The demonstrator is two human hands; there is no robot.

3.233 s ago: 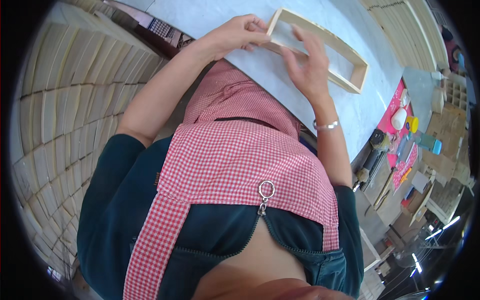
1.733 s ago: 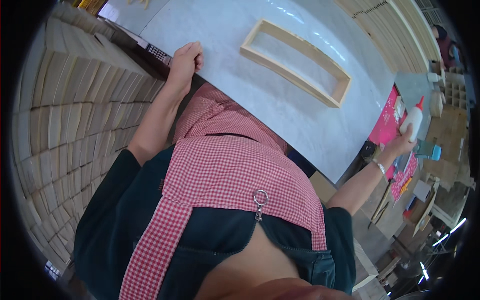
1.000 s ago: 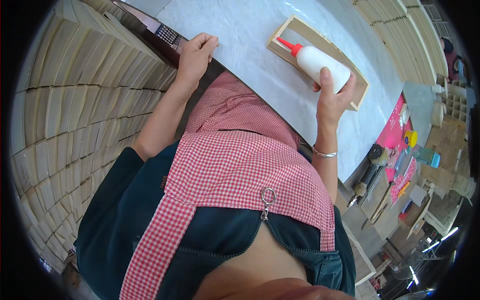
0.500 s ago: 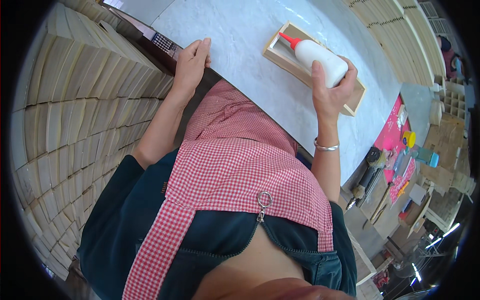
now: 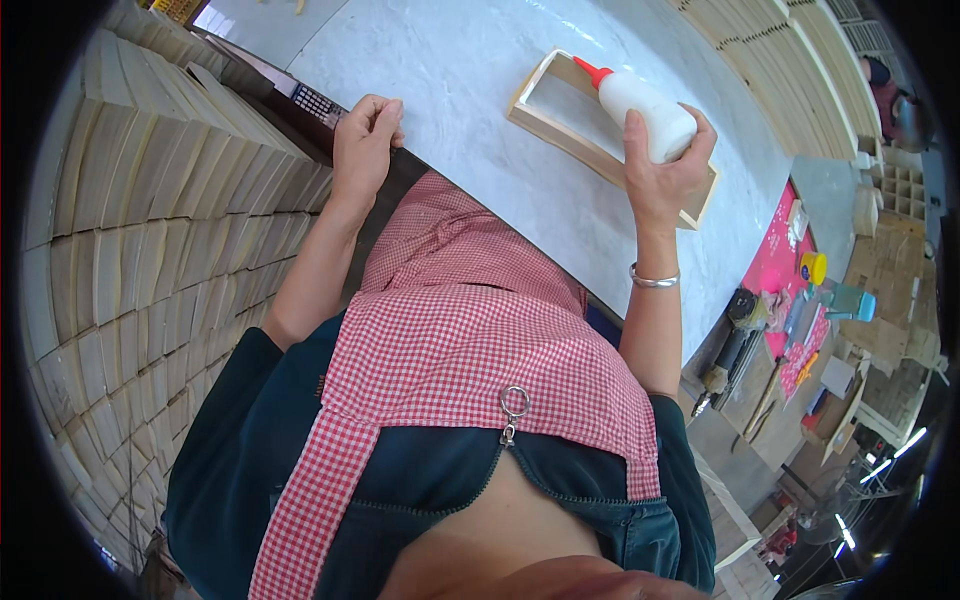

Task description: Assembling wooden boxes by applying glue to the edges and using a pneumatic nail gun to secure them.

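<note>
white squeeze bottle (image 5: 648,112) sits in the right hand (image 5: 668,180), thumb on the near side and fingers wrapped around the far side, closed firmly about its body near the base. it is held tilted above the table, its red nozzle (image 5: 592,72) pointing to the upper left. the nozzle's tip is right by the far left corner of a rectangular wooden frame (image 5: 565,142); whether it touches the wood i cannot tell. the frame lies on the pale marbled tabletop (image 5: 450,110), below the bottle, and the top edge of its short left end looks white. a silver bracelet (image 5: 655,277) circles the right wrist.

the left hand (image 5: 365,145) is curled into a loose fist at the near edge of the table, well apart from the frame; nothing shows in its grip.

farther out, tall stacks of wooden pieces (image 5: 170,180) fill the left side, and more boards (image 5: 780,70) are stacked at the upper right. right of the table, a yellow tub (image 5: 813,267) is near a pink sheet (image 5: 768,243).
</note>
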